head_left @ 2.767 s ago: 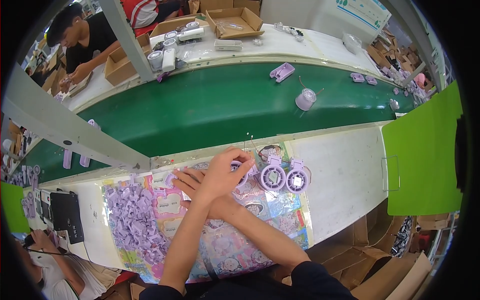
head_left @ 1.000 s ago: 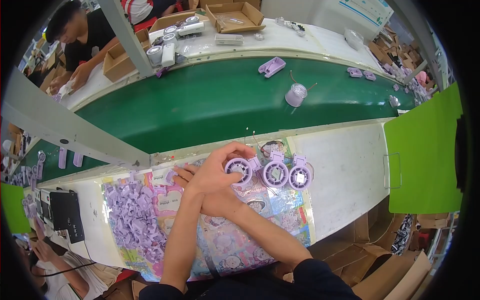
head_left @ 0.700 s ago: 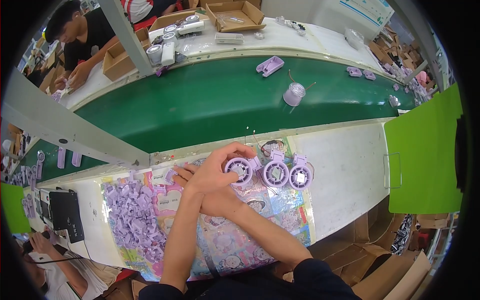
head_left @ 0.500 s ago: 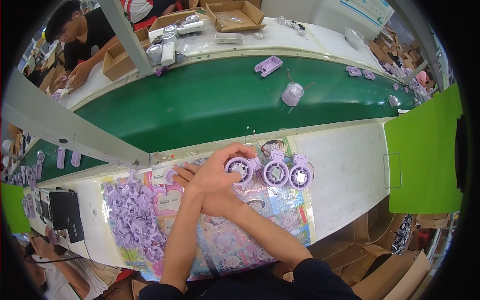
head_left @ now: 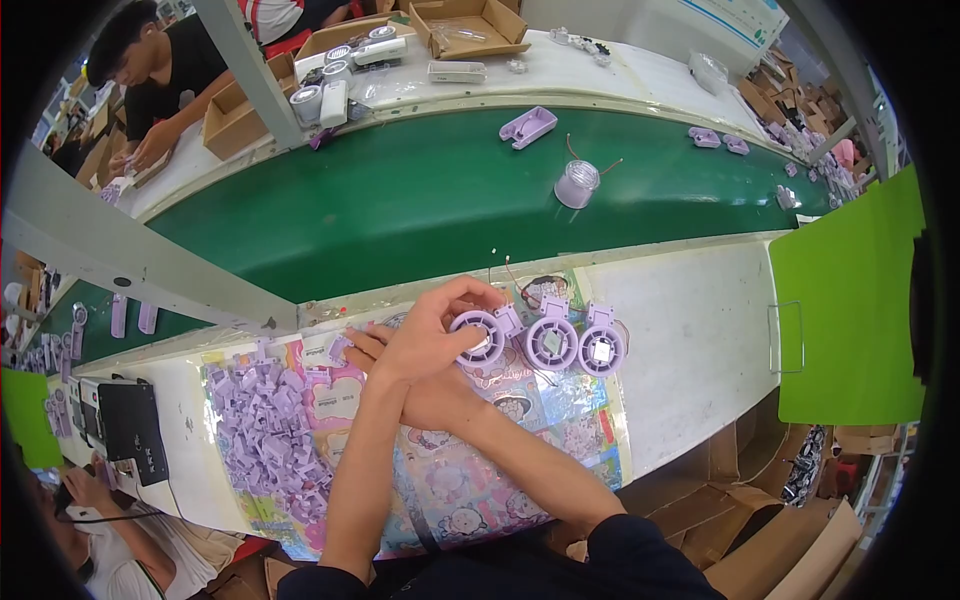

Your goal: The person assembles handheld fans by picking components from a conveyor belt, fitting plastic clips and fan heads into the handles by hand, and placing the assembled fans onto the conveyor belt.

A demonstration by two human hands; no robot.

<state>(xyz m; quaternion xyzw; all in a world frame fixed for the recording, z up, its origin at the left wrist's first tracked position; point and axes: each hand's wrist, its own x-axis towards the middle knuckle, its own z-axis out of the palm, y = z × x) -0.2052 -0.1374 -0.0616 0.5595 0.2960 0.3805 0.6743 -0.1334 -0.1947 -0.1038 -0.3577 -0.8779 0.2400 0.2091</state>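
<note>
My arms are crossed, the left forearm over the right. My left hand (head_left: 425, 335) grips a round purple fan housing (head_left: 494, 349), its thumb on the centre and its fingers at the top. Two similar purple ring housings, a middle one (head_left: 551, 364) and a right one (head_left: 601, 371), lie beside it with thin wires about them. Reaching left beneath it, my right hand (head_left: 372, 345) has its fingertips at a small purple plastic bracket (head_left: 339, 350); its thumb is hidden. A heap of small purple brackets (head_left: 265, 430) covers the mat's left side.
Beyond the bench runs a green conveyor belt (head_left: 400, 200) carrying a purple shell (head_left: 528, 128) and a clear-topped cup with wires (head_left: 577, 186). A grey post (head_left: 150, 250) rises at left, a green panel (head_left: 850, 310) at right. A co-worker (head_left: 160, 80) sits across.
The purple shell and the wired cup have shifted slightly left on the belt. My left thumb has moved slightly on the fan housing; my right hand stays nearly still.
</note>
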